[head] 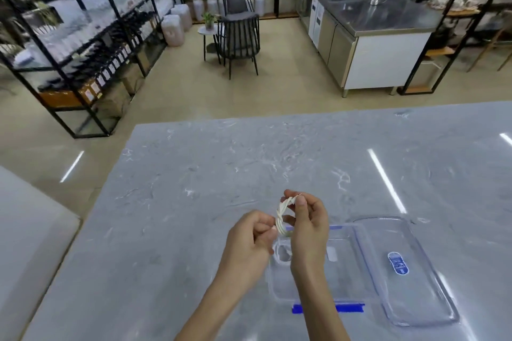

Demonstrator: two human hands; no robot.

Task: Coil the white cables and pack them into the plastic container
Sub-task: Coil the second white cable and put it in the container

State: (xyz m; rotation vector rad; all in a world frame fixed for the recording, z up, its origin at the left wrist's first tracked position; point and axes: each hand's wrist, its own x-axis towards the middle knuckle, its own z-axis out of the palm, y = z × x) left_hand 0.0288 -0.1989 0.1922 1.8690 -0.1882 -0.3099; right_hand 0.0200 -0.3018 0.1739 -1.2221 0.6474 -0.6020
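Note:
A small coil of white cable [281, 217] hangs in the air above the grey marble table, held between both hands. My left hand [249, 243] pinches the coil's lower left side. My right hand [307, 227] pinches its top with thumb and fingers curled round it. Below the hands stands the clear plastic container [349, 266], open, with another white cable coil [282, 253] lying in its near-left corner, partly hidden by my right wrist. The container's clear lid [412, 271], with a blue label, lies flat to its right.
A strip of blue tape [349, 308] marks the table in front of the container. The table's left edge [110, 174] drops to the floor. Beyond it are black shelving, a chair with a small table, and a steel counter.

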